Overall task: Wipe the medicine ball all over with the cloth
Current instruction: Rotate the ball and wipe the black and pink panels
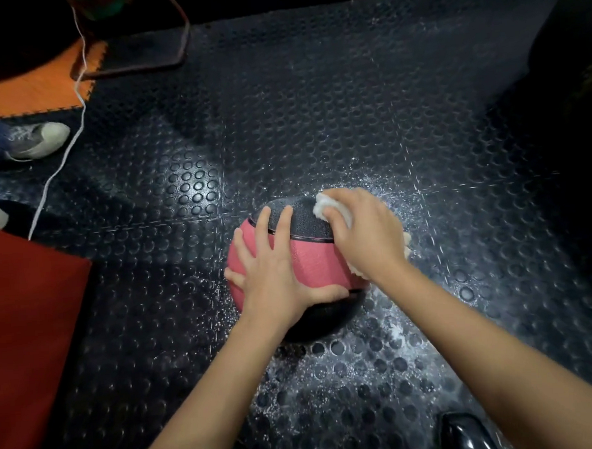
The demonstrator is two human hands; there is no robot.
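Note:
A pink and black medicine ball (315,261) sits on the studded black rubber floor (316,120) in the middle of the view. My left hand (273,270) lies spread flat on the ball's left side, fingers straight, thumb near the lower black band. My right hand (363,234) presses a white cloth (322,205) against the ball's upper right, fingers curled over the cloth. More of the cloth shows below that hand at the ball's right edge. The far side and underside of the ball are hidden.
A red mat (29,324) lies at the left. An orange floor tile (37,87) and a metal frame (142,60) are at the back left, with a white cord (73,133) trailing across. Another person's grey shoe (36,140) stands at the left edge. A dark object (467,435) sits bottom right.

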